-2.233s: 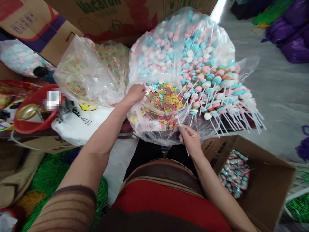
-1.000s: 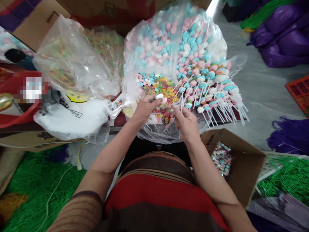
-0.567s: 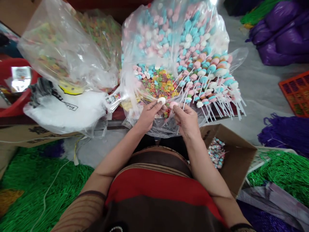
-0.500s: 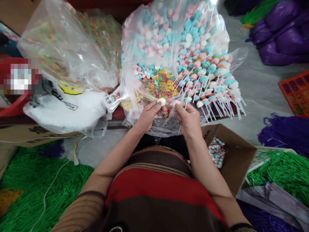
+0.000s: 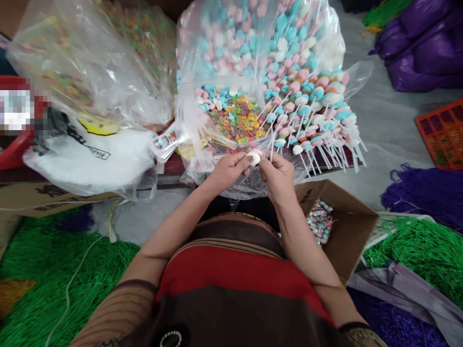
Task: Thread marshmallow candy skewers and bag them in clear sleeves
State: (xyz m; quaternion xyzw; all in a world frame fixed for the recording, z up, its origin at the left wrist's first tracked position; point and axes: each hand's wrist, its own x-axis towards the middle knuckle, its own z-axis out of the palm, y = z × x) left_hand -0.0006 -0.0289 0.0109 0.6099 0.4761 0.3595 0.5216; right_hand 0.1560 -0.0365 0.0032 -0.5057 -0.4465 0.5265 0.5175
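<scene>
In the head view my left hand point(image 5: 231, 169) pinches a white marshmallow point(image 5: 254, 159) between thumb and fingertips. Close against it is a pink marshmallow point(image 5: 257, 152), partly covered by the fingers. My right hand point(image 5: 279, 174) is closed beside them, with a thin white stick point(image 5: 272, 143) standing up from its fingers. How the stick meets the marshmallows is hidden. Just beyond the hands, colourful candy rings point(image 5: 238, 120) lie in an open clear plastic bag point(image 5: 188, 113). To their right are piled marshmallow skewers point(image 5: 321, 120) on white sticks.
A big bag of loose marshmallows point(image 5: 253, 43) stands behind. Bagged candy rings point(image 5: 54, 43) and a white plastic bag point(image 5: 94, 159) lie left, near a red basin point(image 5: 14, 149). An open cardboard box point(image 5: 356, 231) is low right; green strands point(image 5: 65, 270) cover the floor left.
My hands have come together: the white marshmallow in my left hand has moved right and slightly down, now against the pink one. The whole view has shifted slightly.
</scene>
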